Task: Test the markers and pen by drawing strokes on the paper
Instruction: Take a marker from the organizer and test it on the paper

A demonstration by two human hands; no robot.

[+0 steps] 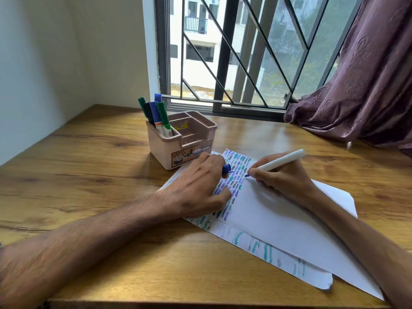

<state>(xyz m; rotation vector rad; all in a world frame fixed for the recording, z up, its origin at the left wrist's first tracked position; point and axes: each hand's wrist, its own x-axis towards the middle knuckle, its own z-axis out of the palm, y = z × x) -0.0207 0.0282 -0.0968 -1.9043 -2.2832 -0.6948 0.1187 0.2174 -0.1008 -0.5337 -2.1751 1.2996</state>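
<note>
A white sheet of paper (274, 210) lies on the wooden desk, its left part filled with short blue, green and dark strokes. My right hand (281, 177) grips a white marker (281, 162) whose blue tip touches the paper beside the strokes. My left hand (200, 186) rests on the sheet's left side and pinches a blue cap (227, 168) between its fingers. A second marked sheet (278, 257) lies underneath, sticking out toward me.
A pink desk organiser (178, 141) stands just beyond my left hand, with several green, blue and black markers (156, 112) upright in its left compartment. Behind it is a barred window (234, 52). A purple curtain (361, 85) drapes onto the desk's far right.
</note>
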